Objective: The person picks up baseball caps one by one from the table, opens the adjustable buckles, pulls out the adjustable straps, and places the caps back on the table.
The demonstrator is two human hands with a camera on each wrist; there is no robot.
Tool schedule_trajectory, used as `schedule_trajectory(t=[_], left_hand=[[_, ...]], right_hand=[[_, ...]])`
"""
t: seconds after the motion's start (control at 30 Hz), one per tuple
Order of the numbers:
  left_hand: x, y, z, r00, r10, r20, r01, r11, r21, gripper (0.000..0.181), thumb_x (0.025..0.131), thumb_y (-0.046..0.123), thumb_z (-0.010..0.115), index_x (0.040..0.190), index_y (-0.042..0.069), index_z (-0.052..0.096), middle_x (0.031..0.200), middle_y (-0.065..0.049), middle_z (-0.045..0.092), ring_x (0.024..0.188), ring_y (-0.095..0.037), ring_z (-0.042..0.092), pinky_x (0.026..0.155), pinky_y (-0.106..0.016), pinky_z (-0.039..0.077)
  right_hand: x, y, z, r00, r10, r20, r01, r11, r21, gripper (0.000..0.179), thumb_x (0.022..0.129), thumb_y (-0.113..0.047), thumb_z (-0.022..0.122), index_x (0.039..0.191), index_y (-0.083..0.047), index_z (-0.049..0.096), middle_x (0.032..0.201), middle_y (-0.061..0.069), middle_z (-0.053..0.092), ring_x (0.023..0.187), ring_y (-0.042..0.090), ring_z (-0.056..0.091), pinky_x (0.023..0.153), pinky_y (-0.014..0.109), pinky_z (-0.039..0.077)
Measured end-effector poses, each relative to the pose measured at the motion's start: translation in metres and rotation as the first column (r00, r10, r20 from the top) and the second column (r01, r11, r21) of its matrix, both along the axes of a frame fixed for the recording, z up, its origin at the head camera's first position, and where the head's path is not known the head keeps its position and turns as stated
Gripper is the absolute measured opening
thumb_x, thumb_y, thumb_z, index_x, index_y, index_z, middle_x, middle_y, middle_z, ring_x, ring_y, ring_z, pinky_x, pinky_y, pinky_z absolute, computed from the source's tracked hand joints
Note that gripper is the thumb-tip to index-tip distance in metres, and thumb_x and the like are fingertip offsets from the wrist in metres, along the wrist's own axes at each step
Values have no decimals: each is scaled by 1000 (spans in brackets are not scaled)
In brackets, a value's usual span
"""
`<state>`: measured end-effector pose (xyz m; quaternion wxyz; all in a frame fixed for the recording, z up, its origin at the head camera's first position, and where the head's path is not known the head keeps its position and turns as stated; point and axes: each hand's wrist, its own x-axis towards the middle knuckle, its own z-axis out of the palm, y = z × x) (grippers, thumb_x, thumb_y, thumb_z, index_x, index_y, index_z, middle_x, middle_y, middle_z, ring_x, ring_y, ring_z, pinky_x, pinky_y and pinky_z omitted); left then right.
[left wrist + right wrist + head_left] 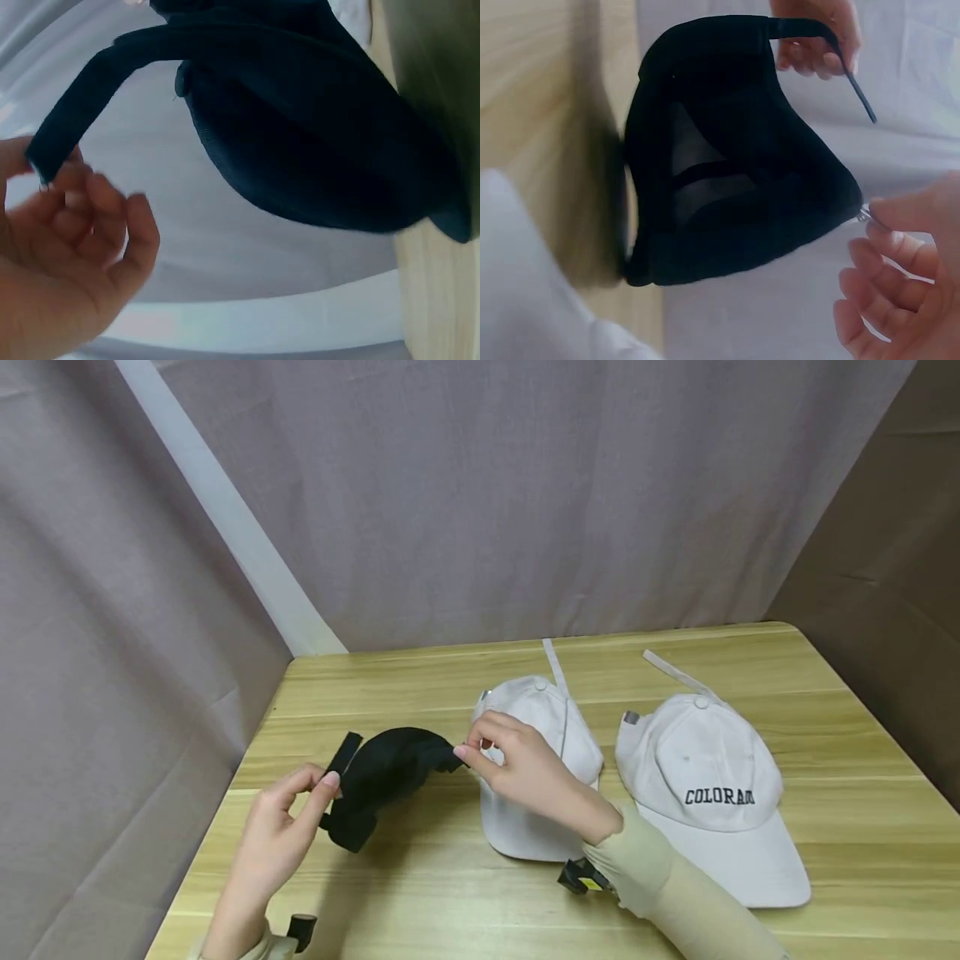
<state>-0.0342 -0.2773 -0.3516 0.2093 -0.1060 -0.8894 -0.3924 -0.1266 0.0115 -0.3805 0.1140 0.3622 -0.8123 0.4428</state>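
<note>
Between the two hands a black cap point(397, 768) is held up over the left half of the table, its opening toward the right wrist view. My left hand point(273, 839) pinches the cap's back strap point(82, 105) near its free end, thumb against fingers. On the other side of the cap's back opening, my right hand point(528, 768) pinches a small metal buckle point(863, 213) at the edge with thumb and forefinger. The remaining fingers of the right hand are loosely bent below it. The cap's front is turned away and hidden in the head view.
Partly behind the right hand lies a white cap point(540, 839), its strap pointing to the back. Farther right is another white cap point(712, 752) lettered in black, its brim toward the front. Both rest on the wooden table point(420, 902). Grey curtains point(525, 510) hang behind it.
</note>
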Motion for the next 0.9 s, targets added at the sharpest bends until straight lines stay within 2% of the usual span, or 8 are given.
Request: schedule_trajectory(t=[0.07, 0.13, 0.27, 0.4, 0.53, 0.67, 0.77, 0.9], left_hand=[[2, 1, -6, 993, -116, 6, 116, 992, -47, 24, 96, 2, 66, 79, 19, 64, 78, 7, 62, 78, -6, 57, 77, -20, 42], [5, 2, -12, 971, -234, 42, 237, 967, -97, 28, 96, 3, 67, 78, 23, 60, 75, 12, 55, 72, -5, 53, 68, -21, 43], [12, 6, -24, 890, -418, 184, 443, 888, -126, 28, 100, 12, 65, 77, 26, 55, 75, 18, 45, 68, -1, 46, 55, -21, 42], [18, 12, -36, 831, -475, 290, 525, 842, -125, 24, 103, 21, 61, 81, 27, 55, 77, 19, 44, 70, 1, 47, 57, -21, 43], [24, 16, -47, 813, -466, 348, 534, 836, -129, 23, 103, 24, 61, 82, 29, 53, 77, 20, 43, 71, 1, 47, 60, -22, 44], [32, 18, -55, 830, -433, 351, 499, 858, -120, 13, 101, 29, 64, 90, 30, 59, 88, 19, 49, 81, -3, 50, 66, -25, 48], [35, 19, -60, 876, -394, 278, 443, 886, -140, 6, 97, 27, 69, 100, 30, 64, 102, 17, 53, 92, -7, 50, 75, -28, 49], [33, 21, -66, 938, -310, 153, 340, 910, -237, 21, 91, 21, 77, 107, 26, 66, 113, 17, 53, 102, -7, 47, 83, -31, 48]], right_hand=[[3, 0, -4, 999, 29, 12, -30, 997, 68, 19, 99, -23, 67, 83, -21, 56, 87, -12, 54, 81, 13, 54, 72, 28, 45], [7, 2, -9, 998, 57, 25, -60, 988, 140, 19, 99, -25, 66, 84, -22, 56, 88, -12, 52, 81, 12, 54, 72, 27, 45], [12, 7, -21, 991, 130, 21, -131, 962, 241, 20, 98, -26, 68, 82, -21, 57, 89, -11, 52, 83, 15, 56, 76, 27, 46], [16, 11, -33, 978, 207, -35, -189, 941, 280, 23, 96, -23, 71, 78, -20, 56, 89, -10, 54, 81, 13, 56, 76, 25, 46], [23, 12, -41, 967, 239, -90, -193, 915, 354, 27, 94, -26, 73, 76, -22, 54, 95, -8, 57, 85, 11, 56, 79, 25, 46], [30, 16, -42, 962, 268, -50, -215, 858, 467, 28, 92, -32, 75, 76, -25, 54, 112, -3, 60, 99, 14, 58, 87, 32, 45], [33, 18, -40, 961, 275, 8, -240, 822, 516, 27, 92, -37, 75, 77, -27, 55, 123, 0, 59, 108, 16, 58, 91, 35, 44], [32, 17, -40, 964, 267, 9, -233, 821, 521, 22, 92, -40, 74, 86, -23, 61, 126, 0, 59, 109, 18, 58, 92, 36, 44]])
